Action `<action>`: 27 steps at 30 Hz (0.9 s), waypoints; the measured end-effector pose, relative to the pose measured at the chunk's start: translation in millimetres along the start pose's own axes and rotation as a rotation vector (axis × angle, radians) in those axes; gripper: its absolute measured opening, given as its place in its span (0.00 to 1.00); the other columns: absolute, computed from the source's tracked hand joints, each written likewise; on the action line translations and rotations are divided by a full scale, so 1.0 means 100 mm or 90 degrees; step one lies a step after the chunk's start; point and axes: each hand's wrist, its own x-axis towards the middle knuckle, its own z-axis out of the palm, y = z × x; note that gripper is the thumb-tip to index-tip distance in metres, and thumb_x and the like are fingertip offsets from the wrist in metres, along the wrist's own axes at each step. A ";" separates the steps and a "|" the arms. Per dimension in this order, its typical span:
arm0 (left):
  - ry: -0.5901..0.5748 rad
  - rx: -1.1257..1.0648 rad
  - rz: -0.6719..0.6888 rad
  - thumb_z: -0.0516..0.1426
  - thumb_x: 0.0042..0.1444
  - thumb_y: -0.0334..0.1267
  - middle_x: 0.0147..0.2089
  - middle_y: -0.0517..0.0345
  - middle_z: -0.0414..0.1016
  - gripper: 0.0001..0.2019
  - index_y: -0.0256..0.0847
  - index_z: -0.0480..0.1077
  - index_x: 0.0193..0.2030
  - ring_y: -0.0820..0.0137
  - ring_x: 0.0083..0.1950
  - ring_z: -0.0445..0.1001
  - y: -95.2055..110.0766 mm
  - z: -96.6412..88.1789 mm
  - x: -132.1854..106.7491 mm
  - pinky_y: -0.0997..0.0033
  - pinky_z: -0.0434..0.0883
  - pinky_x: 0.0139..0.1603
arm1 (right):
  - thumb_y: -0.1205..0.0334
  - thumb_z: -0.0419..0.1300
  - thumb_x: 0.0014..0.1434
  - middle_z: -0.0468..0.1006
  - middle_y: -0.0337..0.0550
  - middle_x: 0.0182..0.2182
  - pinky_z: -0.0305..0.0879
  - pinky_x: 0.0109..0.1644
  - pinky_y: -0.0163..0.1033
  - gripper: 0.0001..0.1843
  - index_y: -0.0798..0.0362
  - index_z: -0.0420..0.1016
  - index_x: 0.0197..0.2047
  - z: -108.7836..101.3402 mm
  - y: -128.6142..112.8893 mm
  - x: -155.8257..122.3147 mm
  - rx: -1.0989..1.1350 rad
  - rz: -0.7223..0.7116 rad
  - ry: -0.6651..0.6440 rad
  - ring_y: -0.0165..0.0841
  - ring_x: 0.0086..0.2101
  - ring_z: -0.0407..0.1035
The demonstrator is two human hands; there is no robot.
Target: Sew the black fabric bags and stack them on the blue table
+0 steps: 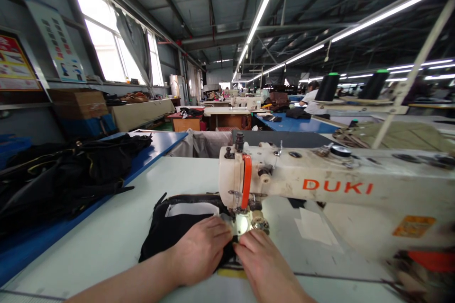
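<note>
Black fabric (167, 232) with a zipper along its far edge and a white patch (194, 209) lies on the pale sewing table, partly beneath the head of a white sewing machine (280, 175). My left hand (202, 248) presses on the fabric's right part with its fingers curled together at the edge, just left of the lit needle area. Close beside it, my right hand (258, 251) pinches the fabric's edge in front of the presser foot. Both sets of fingertips are partly hidden, and the needle itself is hard to make out.
A heap of black bags or cloth (71, 175) lies on the blue table (156, 144) at left. White paper pieces (314, 226) rest under the machine's arm. Two black thread cones (327, 87) stand behind at right. Farther back are more sewing tables and a person in white (312, 99).
</note>
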 end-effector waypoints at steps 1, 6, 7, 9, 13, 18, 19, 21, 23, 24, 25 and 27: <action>0.002 0.002 0.004 0.48 0.58 0.26 0.49 0.50 0.75 0.17 0.36 0.69 0.51 0.63 0.53 0.70 -0.01 0.00 0.01 0.62 0.63 0.61 | 0.74 0.59 0.56 0.72 0.40 0.34 0.60 0.44 0.39 0.07 0.52 0.72 0.34 -0.01 0.00 0.01 0.000 0.003 0.000 0.35 0.38 0.64; 0.007 0.005 0.016 0.47 0.59 0.26 0.48 0.49 0.75 0.16 0.36 0.69 0.51 0.63 0.53 0.70 -0.12 0.02 0.09 0.61 0.65 0.60 | 0.74 0.58 0.56 0.72 0.41 0.35 0.60 0.45 0.40 0.07 0.53 0.73 0.35 -0.03 0.00 0.09 -0.001 0.033 0.002 0.37 0.39 0.64; 0.011 0.006 0.018 0.47 0.59 0.26 0.47 0.49 0.75 0.16 0.35 0.69 0.50 0.63 0.52 0.70 -0.15 0.03 0.11 0.61 0.65 0.59 | 0.74 0.59 0.56 0.72 0.41 0.35 0.60 0.45 0.40 0.07 0.53 0.73 0.35 -0.03 0.00 0.10 -0.004 0.040 0.004 0.37 0.39 0.64; 0.021 0.010 0.022 0.47 0.60 0.26 0.46 0.49 0.75 0.15 0.34 0.70 0.50 0.63 0.51 0.71 -0.19 0.05 0.14 0.61 0.66 0.59 | 0.74 0.59 0.56 0.72 0.41 0.35 0.60 0.45 0.41 0.07 0.53 0.73 0.35 -0.03 0.01 0.13 -0.010 0.054 0.004 0.37 0.39 0.64; 0.036 0.016 0.022 0.46 0.59 0.26 0.45 0.48 0.75 0.16 0.34 0.71 0.48 0.62 0.50 0.72 -0.24 0.07 0.17 0.60 0.67 0.57 | 0.74 0.58 0.58 0.72 0.42 0.35 0.59 0.45 0.42 0.07 0.53 0.73 0.37 -0.03 0.00 0.13 -0.017 0.068 0.000 0.37 0.38 0.64; 0.052 0.027 0.016 0.46 0.59 0.27 0.44 0.48 0.76 0.15 0.36 0.71 0.47 0.62 0.49 0.72 -0.24 0.09 0.15 0.59 0.68 0.56 | 0.75 0.57 0.58 0.72 0.43 0.36 0.60 0.46 0.42 0.09 0.54 0.74 0.39 -0.04 -0.02 0.13 -0.025 0.065 -0.006 0.38 0.39 0.64; 0.053 0.029 0.015 0.46 0.59 0.27 0.43 0.48 0.76 0.15 0.36 0.71 0.47 0.62 0.50 0.72 -0.24 0.10 0.15 0.59 0.68 0.56 | 0.75 0.57 0.57 0.72 0.44 0.36 0.60 0.46 0.43 0.09 0.54 0.74 0.39 -0.04 -0.02 0.13 -0.024 0.067 -0.007 0.38 0.39 0.64; 0.054 0.031 0.016 0.46 0.59 0.27 0.43 0.48 0.76 0.15 0.36 0.71 0.47 0.62 0.50 0.72 -0.25 0.10 0.17 0.59 0.68 0.55 | 0.76 0.57 0.57 0.72 0.44 0.36 0.61 0.46 0.43 0.10 0.54 0.74 0.39 -0.04 -0.02 0.14 -0.019 0.068 -0.009 0.39 0.40 0.64; 0.053 0.031 0.016 0.47 0.59 0.27 0.44 0.48 0.76 0.14 0.36 0.71 0.46 0.62 0.50 0.72 -0.26 0.09 0.18 0.60 0.69 0.55 | 0.76 0.56 0.57 0.72 0.45 0.36 0.61 0.46 0.44 0.11 0.55 0.74 0.40 -0.05 -0.02 0.14 -0.015 0.067 -0.010 0.39 0.40 0.64; 0.052 0.031 0.014 0.47 0.59 0.27 0.44 0.48 0.76 0.14 0.36 0.70 0.46 0.62 0.50 0.72 -0.25 0.08 0.18 0.60 0.69 0.55 | 0.76 0.55 0.57 0.72 0.45 0.36 0.62 0.47 0.44 0.11 0.55 0.74 0.40 -0.05 -0.02 0.14 -0.013 0.065 -0.011 0.40 0.40 0.64; 0.049 0.030 0.010 0.47 0.58 0.27 0.44 0.48 0.76 0.14 0.36 0.70 0.46 0.62 0.50 0.72 -0.23 0.06 0.16 0.60 0.69 0.55 | 0.76 0.55 0.58 0.72 0.45 0.36 0.62 0.46 0.45 0.11 0.54 0.74 0.40 -0.06 -0.02 0.12 -0.008 0.060 -0.012 0.40 0.40 0.65; 0.039 0.023 0.003 0.47 0.58 0.26 0.45 0.48 0.76 0.15 0.36 0.71 0.47 0.62 0.51 0.72 -0.15 0.01 0.05 0.60 0.69 0.55 | 0.76 0.53 0.59 0.72 0.45 0.36 0.63 0.45 0.44 0.12 0.53 0.74 0.38 -0.10 -0.05 0.09 0.020 0.032 -0.020 0.39 0.40 0.65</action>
